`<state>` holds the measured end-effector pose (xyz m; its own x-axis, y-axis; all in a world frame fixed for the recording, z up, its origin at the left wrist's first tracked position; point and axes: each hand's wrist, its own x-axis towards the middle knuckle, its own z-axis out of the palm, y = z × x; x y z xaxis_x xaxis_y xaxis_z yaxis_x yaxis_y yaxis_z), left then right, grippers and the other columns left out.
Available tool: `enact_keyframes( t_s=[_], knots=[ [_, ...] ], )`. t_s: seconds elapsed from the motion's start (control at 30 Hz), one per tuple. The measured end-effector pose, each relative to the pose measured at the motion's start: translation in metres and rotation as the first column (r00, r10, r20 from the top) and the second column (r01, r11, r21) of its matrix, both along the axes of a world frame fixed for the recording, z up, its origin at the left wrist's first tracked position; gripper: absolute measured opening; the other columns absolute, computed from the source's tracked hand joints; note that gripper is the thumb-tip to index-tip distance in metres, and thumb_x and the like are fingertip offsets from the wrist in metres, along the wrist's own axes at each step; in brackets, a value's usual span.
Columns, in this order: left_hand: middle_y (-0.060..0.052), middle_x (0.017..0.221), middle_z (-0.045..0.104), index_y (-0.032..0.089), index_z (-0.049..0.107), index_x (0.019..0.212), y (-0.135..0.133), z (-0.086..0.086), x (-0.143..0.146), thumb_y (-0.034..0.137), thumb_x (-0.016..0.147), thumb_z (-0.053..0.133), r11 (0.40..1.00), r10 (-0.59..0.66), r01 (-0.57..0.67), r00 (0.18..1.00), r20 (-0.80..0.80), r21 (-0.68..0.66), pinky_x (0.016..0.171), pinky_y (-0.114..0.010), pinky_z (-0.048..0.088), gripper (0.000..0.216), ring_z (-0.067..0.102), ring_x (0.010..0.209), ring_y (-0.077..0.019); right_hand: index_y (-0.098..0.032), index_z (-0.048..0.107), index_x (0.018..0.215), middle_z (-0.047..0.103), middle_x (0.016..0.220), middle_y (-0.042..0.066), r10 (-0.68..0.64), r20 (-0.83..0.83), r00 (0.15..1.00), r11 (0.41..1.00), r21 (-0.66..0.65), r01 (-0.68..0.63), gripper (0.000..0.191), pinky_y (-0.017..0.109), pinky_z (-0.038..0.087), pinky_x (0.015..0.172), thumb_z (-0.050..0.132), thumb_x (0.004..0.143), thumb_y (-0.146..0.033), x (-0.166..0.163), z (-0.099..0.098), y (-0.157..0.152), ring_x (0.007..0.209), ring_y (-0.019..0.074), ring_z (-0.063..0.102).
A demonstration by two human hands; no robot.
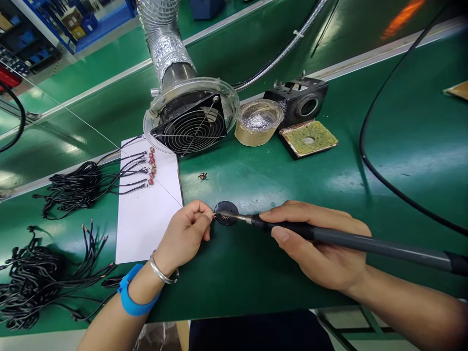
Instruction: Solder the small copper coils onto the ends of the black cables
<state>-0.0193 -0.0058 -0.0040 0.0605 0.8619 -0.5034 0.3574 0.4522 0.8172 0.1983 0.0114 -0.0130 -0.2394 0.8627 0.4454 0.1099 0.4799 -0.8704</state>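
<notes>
We've got the green bench (256,273) with the fume fan (193,127) at the far middle, a white sheet (146,219) to its near left, and black wire bundles (80,185) piled further left. Our right hand (321,243) is wrapped around the soldering iron (365,241) at near centre, handle running off right and tip pointing left onto the little black disc (225,213). Our left hand (185,234) sits just left of that disc with fingers pinched tight at its edge, though whatever's between them is too tiny to make out, and a small coil (202,175) lies loose a bit farther back.
</notes>
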Motion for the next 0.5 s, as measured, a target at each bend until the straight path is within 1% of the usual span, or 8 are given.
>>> enact_keyframes(
  t_s=[0.3, 0.43, 0.5],
  knots=[
    [0.009, 0.053, 0.05, 0.02, 0.052, 0.08, -0.0011, 0.0026, 0.0, 0.031, 0.094, 0.046, 1.0, -0.003, 0.003, 1.0, -0.013, -0.029, 0.039, -0.015, 0.026, 0.018, 0.031, 0.04, -0.0047, -0.02, 0.07, 0.095, 0.065, 0.067, 0.0, 0.002, -0.033, 0.999, 1.0, 0.014, -0.001, 0.023, 0.025, 0.047, 0.046, 0.059, 0.081, -0.006, -0.0009, 0.0001, 0.0005, 0.051, 0.0108, 0.056],
    [0.009, 0.053, 0.05, 0.02, 0.052, 0.079, -0.0012, 0.002, -0.0003, 0.032, 0.094, 0.046, 0.999, -0.004, 0.004, 1.0, -0.01, -0.033, 0.039, -0.016, 0.025, 0.019, 0.032, 0.041, -0.0052, -0.022, 0.069, 0.1, 0.068, 0.076, 0.003, -0.002, -0.082, 0.997, 0.998, 0.058, 0.007, 0.025, 0.027, 0.049, 0.05, 0.059, 0.082, -0.007, 0.0, -0.0012, -0.0003, 0.06, 0.0132, 0.059],
    [0.008, 0.053, 0.05, 0.02, 0.051, 0.079, -0.0016, 0.0024, -0.0008, 0.033, 0.094, 0.045, 0.999, -0.01, 0.009, 1.0, -0.007, -0.042, 0.04, -0.016, 0.026, 0.021, 0.032, 0.042, -0.0053, -0.022, 0.067, 0.108, 0.069, 0.08, 0.003, 0.014, -0.092, 0.996, 0.998, 0.056, -0.009, 0.026, 0.027, 0.05, 0.051, 0.059, 0.086, -0.011, -0.0006, -0.0008, 0.0002, 0.062, 0.014, 0.061]
  ],
)
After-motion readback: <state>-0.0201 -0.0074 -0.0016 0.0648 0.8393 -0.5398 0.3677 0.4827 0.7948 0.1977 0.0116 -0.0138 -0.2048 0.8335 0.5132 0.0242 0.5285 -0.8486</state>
